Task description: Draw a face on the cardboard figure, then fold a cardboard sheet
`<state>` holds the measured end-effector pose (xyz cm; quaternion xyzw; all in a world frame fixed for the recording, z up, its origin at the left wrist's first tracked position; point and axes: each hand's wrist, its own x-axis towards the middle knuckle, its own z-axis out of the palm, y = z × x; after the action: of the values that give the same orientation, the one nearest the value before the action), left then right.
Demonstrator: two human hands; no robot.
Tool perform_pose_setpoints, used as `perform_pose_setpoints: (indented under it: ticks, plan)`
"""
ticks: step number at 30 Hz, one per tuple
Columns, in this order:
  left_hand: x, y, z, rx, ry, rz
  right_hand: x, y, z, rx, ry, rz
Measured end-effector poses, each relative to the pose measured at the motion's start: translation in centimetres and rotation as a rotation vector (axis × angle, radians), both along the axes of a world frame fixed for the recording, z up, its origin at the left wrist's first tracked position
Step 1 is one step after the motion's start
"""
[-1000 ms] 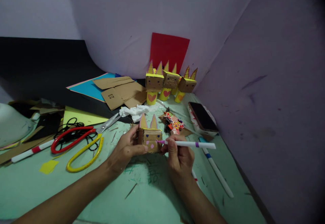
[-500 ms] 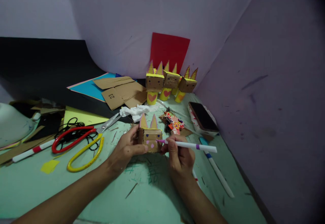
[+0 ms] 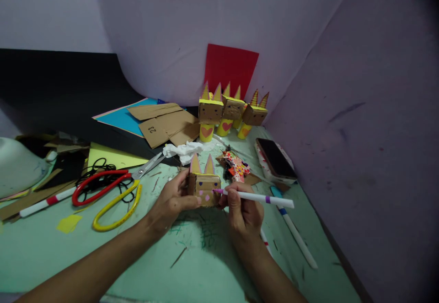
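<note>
A small cardboard box head [image 3: 207, 182] with two pointed ears, dark eye dots and pink spots is held up above the table. My left hand [image 3: 173, 199] grips its left side, thumb across the lower front. In my right hand [image 3: 243, 209] is a white felt-tip pen [image 3: 265, 197] with a purple band, its purple tip at the right part of the box's face. My right fingertips are close to the box's lower right edge; whether they touch it I cannot tell.
Scissors [image 3: 135, 177] with red and yellow handles lie left beside black cord. Similar cardboard figures [image 3: 210, 110] on yellow tubes stand behind, before a red sheet [image 3: 230, 69]. A phone [image 3: 276, 158] and a blue-banded pen [image 3: 297, 234] lie right; cardboard pieces [image 3: 168, 124] lie behind.
The view has shifted very slightly. My hands, the box head and the pen hold nearly the same positions, with the pen tip still at the right part of the face.
</note>
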<state>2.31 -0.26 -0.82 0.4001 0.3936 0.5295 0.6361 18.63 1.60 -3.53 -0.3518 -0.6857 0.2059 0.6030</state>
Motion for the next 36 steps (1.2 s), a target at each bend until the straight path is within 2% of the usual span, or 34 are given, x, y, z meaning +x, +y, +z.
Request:
perform_pose_setpoints:
  ticks: [5,11,17,21,36]
  plan:
    - [-0.01,-0.05,-0.10,0.003,0.006,0.005,0.10,-0.07,0.25,0.003,-0.059,-0.029]
    - [-0.01,-0.06,0.00,0.012,-0.002,-0.002,-0.01,0.01,0.21,0.023,-0.003,0.032]
    - [-0.01,0.05,-0.07,0.001,0.013,0.005,0.02,-0.03,-0.16,0.004,-0.017,-0.002]
    - [0.01,0.06,-0.01,0.006,0.009,-0.004,0.00,0.15,-0.19,0.042,0.010,0.035]
    - [-0.02,-0.05,-0.30,0.014,0.026,-0.003,-0.04,0.07,0.01,0.026,0.013,0.071]
